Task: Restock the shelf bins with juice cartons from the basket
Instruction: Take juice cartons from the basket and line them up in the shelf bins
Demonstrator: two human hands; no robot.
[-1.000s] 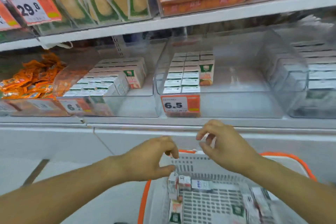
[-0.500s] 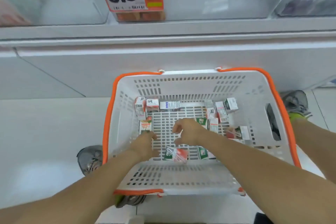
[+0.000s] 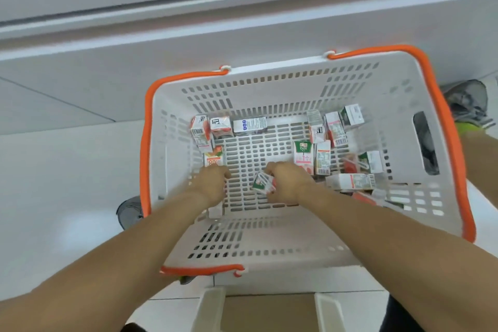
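Observation:
I look down into a white basket (image 3: 269,89) with an orange rim. Several small juice cartons lie scattered on its slotted floor, among them an "80" carton (image 3: 214,159) at the left and a green-topped "100" carton (image 3: 304,155) at the right. My right hand (image 3: 289,183) grips a green and white carton (image 3: 262,183) near the middle of the floor. My left hand (image 3: 213,183) is just below the "80" carton, its fingers curled over a white carton (image 3: 215,210) whose end shows under my wrist.
The white base of the shelf unit (image 3: 188,43) runs across the top, right behind the basket. Grey shoes stand on the floor at the basket's left (image 3: 129,213) and right (image 3: 466,102). The basket rests on a white stand (image 3: 269,280) with a brown panel below.
My view dropped from the shelf bins to the basket. Both hands went down into it; the right hand closed round a carton and the left hand settled onto another.

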